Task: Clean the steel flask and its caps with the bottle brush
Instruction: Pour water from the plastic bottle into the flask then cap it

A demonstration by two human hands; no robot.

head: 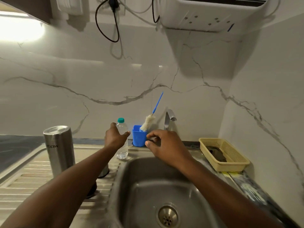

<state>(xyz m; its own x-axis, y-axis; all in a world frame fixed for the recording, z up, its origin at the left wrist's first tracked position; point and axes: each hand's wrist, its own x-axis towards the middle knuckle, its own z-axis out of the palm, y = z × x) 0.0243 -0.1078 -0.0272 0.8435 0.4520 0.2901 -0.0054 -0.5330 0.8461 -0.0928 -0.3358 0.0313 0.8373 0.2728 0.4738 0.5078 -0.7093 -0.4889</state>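
Head view: bottle brush (150,121) stands at centre frame in the blue cup (139,137), handle leaning up and right; right hand (166,146), loosely curled and empty, is just right of the cup and nearer; left hand (115,137) grips the plastic bottle (122,151); steel flask (59,150) stands left of centre.

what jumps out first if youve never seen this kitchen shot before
Two bare arms stretch over the sink: the left hand is at a clear plastic bottle, and the right hand hovers beside the blue cup behind the basin, which holds the bottle brush. The steel flask stands upright on the draining board at the left, and a yellow basket sits to the right.
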